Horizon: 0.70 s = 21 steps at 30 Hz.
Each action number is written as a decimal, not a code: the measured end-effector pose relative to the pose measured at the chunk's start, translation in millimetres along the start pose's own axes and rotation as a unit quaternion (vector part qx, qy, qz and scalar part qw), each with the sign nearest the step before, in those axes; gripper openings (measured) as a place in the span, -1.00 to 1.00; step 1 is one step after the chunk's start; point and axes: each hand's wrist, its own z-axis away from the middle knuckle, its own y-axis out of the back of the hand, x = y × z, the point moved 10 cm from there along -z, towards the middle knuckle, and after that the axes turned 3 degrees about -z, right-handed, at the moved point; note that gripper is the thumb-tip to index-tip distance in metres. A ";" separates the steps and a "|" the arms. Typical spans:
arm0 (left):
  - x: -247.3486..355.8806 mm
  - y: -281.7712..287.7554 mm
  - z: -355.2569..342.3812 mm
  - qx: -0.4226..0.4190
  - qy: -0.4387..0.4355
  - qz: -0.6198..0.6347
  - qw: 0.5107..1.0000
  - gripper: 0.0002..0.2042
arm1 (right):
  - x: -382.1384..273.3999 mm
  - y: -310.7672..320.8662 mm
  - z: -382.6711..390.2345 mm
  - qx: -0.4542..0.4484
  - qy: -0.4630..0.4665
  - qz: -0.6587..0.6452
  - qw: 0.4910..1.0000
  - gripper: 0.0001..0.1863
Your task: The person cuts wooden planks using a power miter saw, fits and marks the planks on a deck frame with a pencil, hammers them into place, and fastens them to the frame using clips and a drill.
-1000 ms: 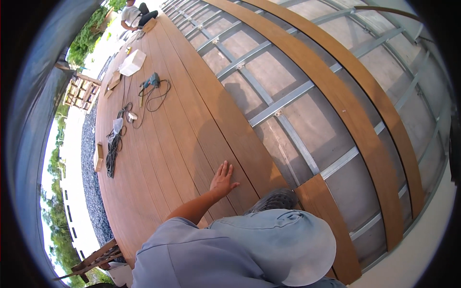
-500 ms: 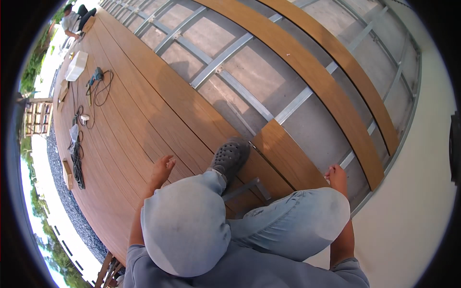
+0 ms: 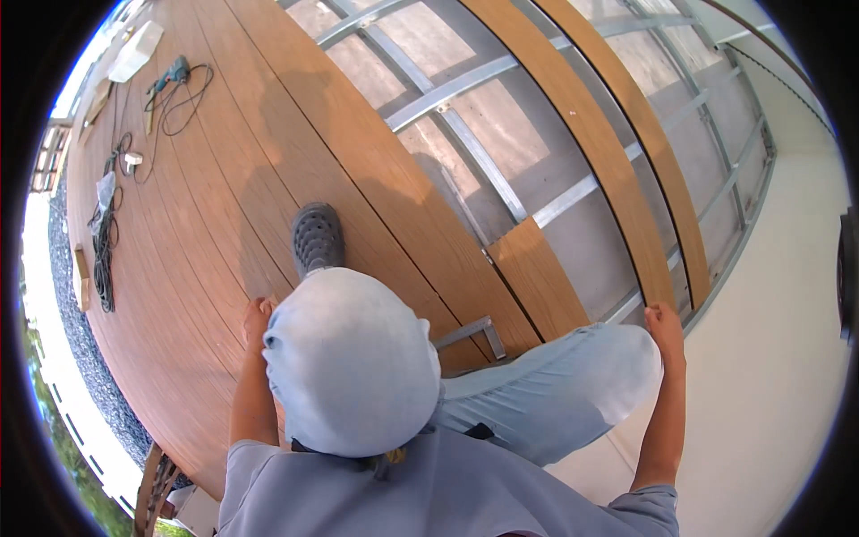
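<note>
My left hand (image 3: 257, 320) is closed beside my raised left knee, its fingers curled next to the trouser leg; whether anything is in them is hidden. My right hand (image 3: 663, 329) is closed too, just outside my right knee. Its fingertips are at the near end of a long loose brown board (image 3: 601, 152), and I cannot see what they hold, if anything. Between my legs an L-shaped grey metal square (image 3: 490, 336) lies on the laid decking (image 3: 358, 215). Just right of the laid decking is a short board piece (image 3: 540, 277).
A metal joist frame (image 3: 456, 87) spans the grey floor, with another loose board (image 3: 640, 125) across it. At the left lie a corded power drill (image 3: 170, 75), a coiled black cable (image 3: 104, 259) and a white box (image 3: 136, 51). A pale wall (image 3: 761, 295) borders the right.
My shod left foot has stepped leftward onto other decking boards. My left hand has moved left and down beside the knee; my right hand has shifted right to the long board's end.
</note>
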 end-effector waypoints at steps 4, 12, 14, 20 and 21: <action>-54.1 -22.6 -126.0 0.000 0.124 0.095 0.988 -0.66 | -84.1 63.7 8.6 0.034 0.025 0.029 0.999 -0.66; -92.5 80.2 -348.3 0.127 0.093 0.133 0.979 -0.62 | -383.5 118.2 -10.8 0.011 0.113 0.106 0.988 -0.66; -110.6 89.5 -393.6 0.163 0.106 0.155 0.969 -0.60 | -454.1 124.3 -21.3 0.036 0.141 0.122 0.982 -0.64; -216.5 48.1 -415.9 0.278 0.215 0.064 0.934 -0.47 | -748.7 -14.1 -57.0 -0.103 0.317 0.312 0.890 -0.58; -221.2 45.1 -413.6 0.314 0.211 0.023 0.926 -0.45 | -801.0 -45.8 -56.4 -0.120 0.350 0.334 0.867 -0.57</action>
